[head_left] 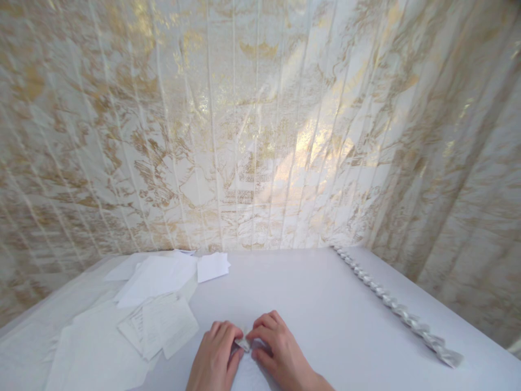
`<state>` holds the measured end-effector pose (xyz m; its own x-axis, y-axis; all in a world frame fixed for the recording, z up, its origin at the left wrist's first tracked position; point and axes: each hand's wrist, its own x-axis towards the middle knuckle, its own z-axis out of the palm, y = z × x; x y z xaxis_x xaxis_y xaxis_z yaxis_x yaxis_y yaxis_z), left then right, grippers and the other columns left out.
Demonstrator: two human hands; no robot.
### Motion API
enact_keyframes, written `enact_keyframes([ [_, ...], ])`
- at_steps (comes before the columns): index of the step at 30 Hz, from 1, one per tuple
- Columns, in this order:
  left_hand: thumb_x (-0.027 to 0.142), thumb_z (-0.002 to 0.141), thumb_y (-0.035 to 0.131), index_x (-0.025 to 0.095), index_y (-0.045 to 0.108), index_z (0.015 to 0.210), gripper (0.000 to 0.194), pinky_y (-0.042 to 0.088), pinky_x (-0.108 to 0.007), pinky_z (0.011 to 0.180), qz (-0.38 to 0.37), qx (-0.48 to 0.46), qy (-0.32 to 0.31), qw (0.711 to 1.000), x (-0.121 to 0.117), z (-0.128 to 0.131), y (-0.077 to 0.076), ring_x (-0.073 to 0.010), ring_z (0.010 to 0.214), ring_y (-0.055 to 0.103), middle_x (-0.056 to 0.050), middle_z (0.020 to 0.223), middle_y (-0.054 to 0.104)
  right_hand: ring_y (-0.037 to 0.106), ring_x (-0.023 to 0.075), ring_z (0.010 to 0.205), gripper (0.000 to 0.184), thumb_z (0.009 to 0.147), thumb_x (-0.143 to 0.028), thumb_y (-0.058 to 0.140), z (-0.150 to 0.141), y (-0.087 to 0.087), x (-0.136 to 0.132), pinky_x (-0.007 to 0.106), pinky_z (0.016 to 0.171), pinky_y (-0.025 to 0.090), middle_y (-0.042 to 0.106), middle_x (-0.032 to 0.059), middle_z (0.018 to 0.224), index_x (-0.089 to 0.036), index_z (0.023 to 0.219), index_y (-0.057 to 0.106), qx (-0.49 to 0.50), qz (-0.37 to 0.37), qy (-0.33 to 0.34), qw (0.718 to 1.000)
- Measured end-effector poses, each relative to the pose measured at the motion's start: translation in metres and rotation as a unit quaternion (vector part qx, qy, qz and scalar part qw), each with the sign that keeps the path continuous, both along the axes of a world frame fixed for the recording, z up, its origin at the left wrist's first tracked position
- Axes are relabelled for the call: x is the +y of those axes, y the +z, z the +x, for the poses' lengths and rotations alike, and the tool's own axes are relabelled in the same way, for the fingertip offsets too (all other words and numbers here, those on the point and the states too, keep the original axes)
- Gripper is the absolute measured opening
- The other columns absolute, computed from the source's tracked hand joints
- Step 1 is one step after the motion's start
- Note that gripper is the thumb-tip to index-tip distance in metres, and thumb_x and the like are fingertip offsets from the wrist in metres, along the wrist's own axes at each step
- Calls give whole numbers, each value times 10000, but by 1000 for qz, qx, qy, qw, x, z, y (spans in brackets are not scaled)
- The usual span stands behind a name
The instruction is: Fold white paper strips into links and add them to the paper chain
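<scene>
Down at the near part of the white table (293, 288), left hand (217, 350) and right hand (279, 347) are both pinching a little folded paper (244, 343) between them. Loose sheets (157, 277) sprawl off left, and a zigzag paper chain (419, 327) runs along the right.

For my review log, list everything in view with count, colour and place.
Patterned curtain: one or more, pale with gold, behind and at right
Table: one, white, below the curtain
Plain sheets: several, white, back left
Small slips: several, white, right of the plain sheets
Marked slips: several, off-white, left of the hands
Large sheets: number unclear, off-white, front left
Braided strip: one, silvery, right side
Folded piece: one, greyish, front middle
Left hand: one, bare, at the folded piece
Right hand: one, bare, at the folded piece
</scene>
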<state>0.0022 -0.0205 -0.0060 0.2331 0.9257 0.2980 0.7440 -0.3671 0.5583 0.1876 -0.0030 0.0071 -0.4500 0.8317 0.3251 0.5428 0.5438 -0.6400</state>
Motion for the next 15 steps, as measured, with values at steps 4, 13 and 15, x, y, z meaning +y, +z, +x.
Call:
enact_keyframes([
  [4, 95, 866, 532, 207, 622, 869, 144, 449, -369, 815, 9, 19, 1, 1000, -1, 1, 3, -246, 935, 587, -35, 927, 653, 538, 215, 1049, 418, 706, 64, 690, -1, 2, 0, 312, 934, 399, 679, 36, 1092, -228, 1000, 744, 0, -5, 1, 1000],
  [13, 258, 957, 529, 235, 620, 828, 160, 404, -342, 738, 64, 82, -10, 995, -2, 4, 3, -227, 826, 605, -4, 839, 673, 565, 195, 915, 221, 788, -11, 707, -1, -1, 2, 305, 868, 412, 699, 14, 910, -215, 865, 739, -21, 14, -4, 1000],
  [15, 237, 944, 550, 231, 626, 820, 146, 397, -345, 747, 66, 93, 1, 993, -4, 5, 3, -229, 841, 602, -3, 844, 671, 568, 189, 887, 198, 796, -15, 699, 0, -2, 3, 302, 857, 413, 692, 10, 870, -209, 819, 730, -18, 16, -6, 1000],
])
